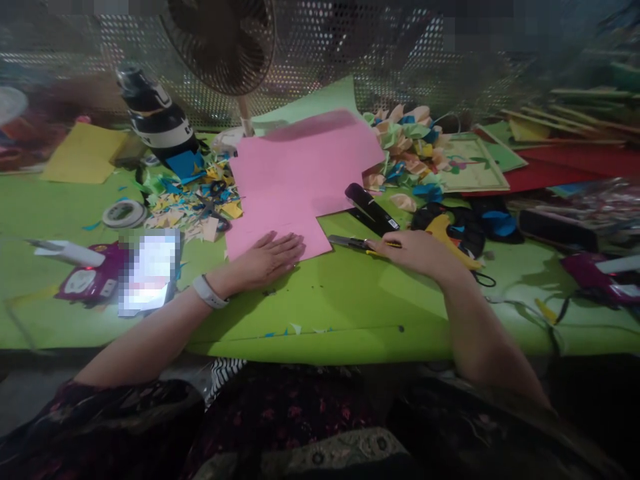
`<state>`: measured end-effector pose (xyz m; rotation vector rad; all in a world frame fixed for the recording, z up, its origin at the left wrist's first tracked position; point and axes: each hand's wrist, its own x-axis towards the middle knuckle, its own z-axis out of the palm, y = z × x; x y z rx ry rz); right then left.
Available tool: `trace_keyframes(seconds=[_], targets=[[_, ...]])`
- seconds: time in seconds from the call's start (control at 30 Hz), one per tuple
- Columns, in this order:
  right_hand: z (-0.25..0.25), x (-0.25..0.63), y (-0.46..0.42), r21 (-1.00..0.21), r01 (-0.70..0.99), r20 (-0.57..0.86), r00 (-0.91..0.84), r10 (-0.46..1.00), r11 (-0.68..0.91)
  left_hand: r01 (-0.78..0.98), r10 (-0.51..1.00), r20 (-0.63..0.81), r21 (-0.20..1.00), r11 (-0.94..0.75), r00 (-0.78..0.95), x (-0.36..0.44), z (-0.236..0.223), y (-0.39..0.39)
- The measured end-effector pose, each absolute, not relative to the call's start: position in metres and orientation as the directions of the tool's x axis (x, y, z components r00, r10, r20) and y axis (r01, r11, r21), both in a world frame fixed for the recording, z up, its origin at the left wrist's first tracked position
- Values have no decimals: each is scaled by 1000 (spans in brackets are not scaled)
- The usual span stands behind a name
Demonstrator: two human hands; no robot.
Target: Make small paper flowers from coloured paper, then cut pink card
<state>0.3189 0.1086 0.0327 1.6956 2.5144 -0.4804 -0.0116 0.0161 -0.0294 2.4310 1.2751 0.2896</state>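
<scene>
My left hand [273, 260] lies flat, fingers stretched out, on the lower edge of a large pink paper sheet [300, 167]. The sheet has a notch cut out of its lower right side. Right of the sheet, my right hand [417, 252] is closed on the yellow-and-black handle of a utility knife [350, 241]. Its grey blade points left and reaches the sheet's lower right corner. Just above the knife lies a black stapler [373, 208]. Behind the pink sheet stands a pale green sheet [315, 105].
Paper scraps with scissors [213, 203] lie left of the sheet, near a tape roll [124, 213], a lit phone [150, 272] and a purple glue-gun stand [93, 273]. A black bottle [160, 120] and fan [220, 40] stand behind. Paper flowers [407, 143] pile at right.
</scene>
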Motion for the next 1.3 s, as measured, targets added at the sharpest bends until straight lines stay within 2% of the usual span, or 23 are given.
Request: trace_keyframes(seconds=[0.4, 0.57, 0.67, 0.83, 0.9, 0.97, 1.0, 1.03, 1.1, 1.17, 1.23, 1.3], targets=[[32, 316, 108, -278, 892, -238, -424, 874, 357, 742, 825, 18, 426, -517, 564, -10, -31, 18], [25, 313, 115, -211, 880, -230, -468, 853, 426, 727, 813, -10, 454, -515, 583, -10, -27, 26], [22, 313, 120, -173, 873, -226, -486, 844, 456, 689, 805, 5, 513, -511, 593, -11, -29, 36], [17, 313, 121, -201, 845, -228, -533, 815, 496, 595, 817, 64, 653, -468, 573, -2, -18, 24], [15, 311, 121, -200, 844, -223, -533, 816, 497, 500, 787, 50, 747, -438, 614, 7, -3, 6], [14, 310, 120, -199, 839, -210, -541, 814, 506, 333, 678, 29, 855, -398, 734, 14, 12, -10], [13, 309, 120, -201, 835, -206, -547, 812, 512, 268, 636, 45, 882, -387, 771, 15, 17, -16], [13, 309, 120, -204, 831, -204, -552, 808, 517, 249, 665, 88, 885, -394, 742, 15, 18, -18], [14, 308, 119, -207, 828, -200, -557, 806, 521, 377, 831, 173, 829, -413, 529, 9, 13, -15], [15, 308, 118, -208, 825, -196, -562, 804, 526, 620, 908, 161, 683, -386, 387, -2, -3, -4], [17, 309, 117, -216, 815, -185, -575, 797, 538, 785, 924, 81, 503, -362, 374, -12, -19, 9], [17, 311, 118, -228, 805, -179, -588, 789, 548, 839, 903, -1, 372, -398, 429, -19, -29, 18]])
